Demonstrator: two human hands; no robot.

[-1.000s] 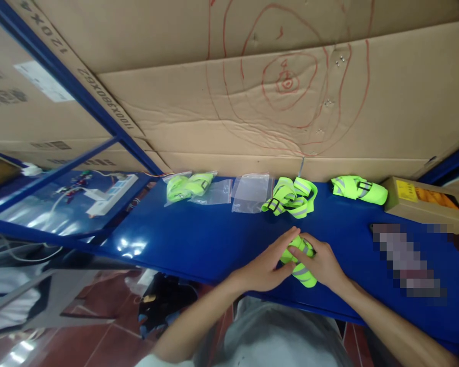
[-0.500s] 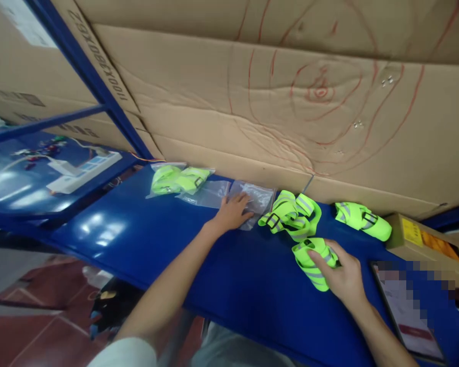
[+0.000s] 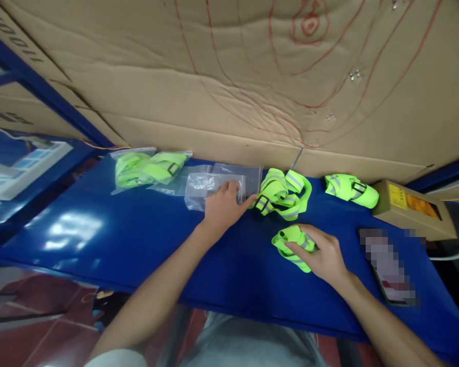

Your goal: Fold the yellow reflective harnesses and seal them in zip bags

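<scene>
Just nearer than the loose reflective strap [image 3: 275, 183], the right hand [image 3: 327, 255] clamps a rolled reflective strap [image 3: 294, 235], likely so it stays wound, while left of that landmark the left hand [image 3: 222, 208] covers a clear plastic bag [image 3: 195, 191], whether pinching I cannot tell

Neon strap [image 3: 294, 236] — coiled, gray-striped — right of a clear, crinkled plastic bag [image 3: 202, 187]

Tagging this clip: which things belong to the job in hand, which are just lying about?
Likely in the work:
strap bundle in the right hand
clear bag at the left hand
loose strap
rolled strap
bagged straps

Probably just lying about:
cardboard box
pixelated flat device
white power strip
</scene>
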